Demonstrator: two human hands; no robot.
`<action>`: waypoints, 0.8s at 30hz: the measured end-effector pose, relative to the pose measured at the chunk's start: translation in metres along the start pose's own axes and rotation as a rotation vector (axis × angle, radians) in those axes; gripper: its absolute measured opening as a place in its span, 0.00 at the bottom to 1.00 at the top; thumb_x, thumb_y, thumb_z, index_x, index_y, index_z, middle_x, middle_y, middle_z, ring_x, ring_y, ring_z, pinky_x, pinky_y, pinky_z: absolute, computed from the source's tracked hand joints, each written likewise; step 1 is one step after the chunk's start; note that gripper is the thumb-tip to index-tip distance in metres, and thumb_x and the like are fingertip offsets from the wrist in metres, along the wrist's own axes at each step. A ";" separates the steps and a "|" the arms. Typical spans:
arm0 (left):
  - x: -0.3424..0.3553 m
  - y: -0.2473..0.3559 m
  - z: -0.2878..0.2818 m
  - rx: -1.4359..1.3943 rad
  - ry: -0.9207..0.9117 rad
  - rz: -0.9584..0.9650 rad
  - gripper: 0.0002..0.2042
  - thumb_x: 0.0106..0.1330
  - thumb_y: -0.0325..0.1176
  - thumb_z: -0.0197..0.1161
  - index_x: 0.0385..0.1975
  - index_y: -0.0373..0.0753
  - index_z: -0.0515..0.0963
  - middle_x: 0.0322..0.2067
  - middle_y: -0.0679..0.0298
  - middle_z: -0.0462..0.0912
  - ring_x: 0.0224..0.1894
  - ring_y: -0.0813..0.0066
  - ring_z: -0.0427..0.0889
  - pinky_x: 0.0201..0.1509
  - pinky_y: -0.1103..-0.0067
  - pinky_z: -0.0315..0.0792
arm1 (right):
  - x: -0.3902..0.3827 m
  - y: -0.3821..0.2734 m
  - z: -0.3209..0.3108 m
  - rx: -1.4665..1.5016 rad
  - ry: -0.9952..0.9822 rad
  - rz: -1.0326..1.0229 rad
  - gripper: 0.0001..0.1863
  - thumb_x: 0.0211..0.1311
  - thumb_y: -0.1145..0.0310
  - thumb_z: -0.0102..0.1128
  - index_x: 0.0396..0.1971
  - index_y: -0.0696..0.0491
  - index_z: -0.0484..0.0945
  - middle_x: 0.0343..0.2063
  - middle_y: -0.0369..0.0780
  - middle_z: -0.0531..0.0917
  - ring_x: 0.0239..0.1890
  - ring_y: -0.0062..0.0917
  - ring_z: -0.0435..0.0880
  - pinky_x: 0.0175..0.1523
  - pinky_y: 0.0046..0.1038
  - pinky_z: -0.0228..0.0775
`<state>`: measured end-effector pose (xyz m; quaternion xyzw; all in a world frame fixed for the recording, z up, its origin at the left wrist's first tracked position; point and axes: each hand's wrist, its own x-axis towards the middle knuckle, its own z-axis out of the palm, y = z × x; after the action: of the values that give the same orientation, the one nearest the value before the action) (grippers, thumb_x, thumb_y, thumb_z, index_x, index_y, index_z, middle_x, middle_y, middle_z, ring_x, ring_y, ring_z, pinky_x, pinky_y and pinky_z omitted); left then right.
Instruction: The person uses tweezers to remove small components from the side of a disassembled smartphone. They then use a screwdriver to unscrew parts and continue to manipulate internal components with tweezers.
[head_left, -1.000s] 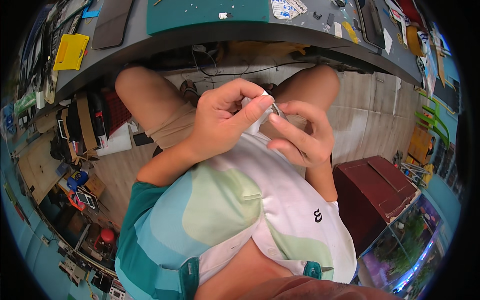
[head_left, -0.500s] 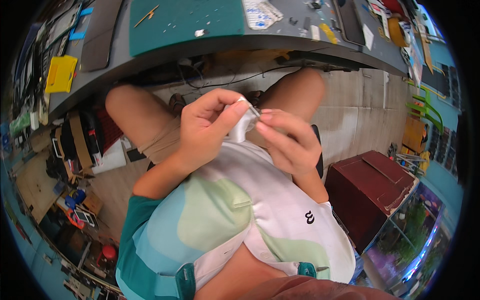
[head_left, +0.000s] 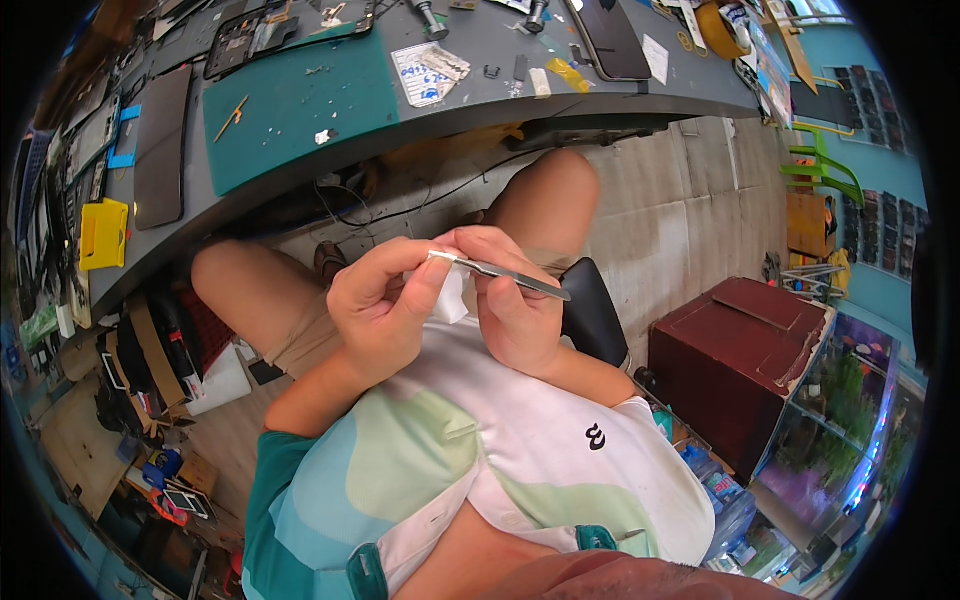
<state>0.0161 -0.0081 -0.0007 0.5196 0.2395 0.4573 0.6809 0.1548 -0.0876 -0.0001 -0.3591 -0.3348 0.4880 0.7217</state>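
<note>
Above my lap, my left hand (head_left: 385, 310) pinches a white tissue (head_left: 453, 302) wrapped at one end of a slim metal tool (head_left: 525, 279). The tool looks like tweezers or a thin pry tool; its exact kind I cannot make out. My right hand (head_left: 520, 325) is closed on its shaft, fingers behind and thumb in front. The tool's flat, broader end sticks out past the right hand, pointing right and slightly down. The other end is hidden in the tissue between my left thumb and fingers. Both hands nearly touch.
Ahead stands a grey desk (head_left: 470, 112) with a green mat (head_left: 290, 140), an opened device frame (head_left: 270, 45), a dark phone (head_left: 612, 40) and a dark flat panel (head_left: 163, 150). A yellow holder (head_left: 103, 235) sits at its left edge. A dark red box (head_left: 735, 340) is at my right.
My hands have come closer together. The tool now shows clearly, slanting out past my right hand, with the tissue round its other end. My view has shifted, showing more of the desk.
</note>
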 end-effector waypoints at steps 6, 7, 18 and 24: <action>0.002 -0.004 0.004 0.050 0.012 -0.016 0.07 0.73 0.23 0.65 0.46 0.29 0.83 0.35 0.65 0.87 0.33 0.88 0.79 0.35 0.87 0.73 | 0.007 -0.031 -0.011 -0.552 -0.084 -0.107 0.18 0.66 0.80 0.66 0.55 0.61 0.84 0.56 0.48 0.81 0.55 0.32 0.84 0.57 0.29 0.79; 0.002 -0.005 0.005 0.024 0.020 -0.043 0.07 0.74 0.23 0.65 0.46 0.29 0.84 0.35 0.65 0.87 0.33 0.88 0.79 0.35 0.88 0.73 | 0.008 -0.031 -0.011 -0.597 -0.088 -0.136 0.18 0.64 0.82 0.66 0.55 0.61 0.85 0.55 0.47 0.82 0.54 0.32 0.84 0.56 0.29 0.79; 0.011 0.009 0.019 -0.125 0.063 -0.376 0.12 0.77 0.28 0.60 0.50 0.28 0.85 0.36 0.63 0.88 0.37 0.84 0.82 0.40 0.85 0.76 | 0.022 -0.016 -0.025 -1.139 -0.119 -0.660 0.23 0.54 0.81 0.74 0.53 0.59 0.85 0.57 0.52 0.82 0.57 0.46 0.86 0.63 0.49 0.78; 0.015 0.009 0.010 -0.066 -0.089 -0.509 0.15 0.78 0.31 0.57 0.53 0.29 0.85 0.29 0.66 0.85 0.30 0.83 0.80 0.34 0.84 0.74 | 0.024 -0.024 -0.034 -1.269 -0.173 -0.702 0.21 0.54 0.82 0.73 0.51 0.62 0.85 0.52 0.51 0.85 0.54 0.45 0.87 0.62 0.48 0.80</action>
<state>0.0276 0.0007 0.0138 0.4398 0.3173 0.2557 0.8003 0.2018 -0.0779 0.0054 -0.5399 -0.7044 -0.0335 0.4596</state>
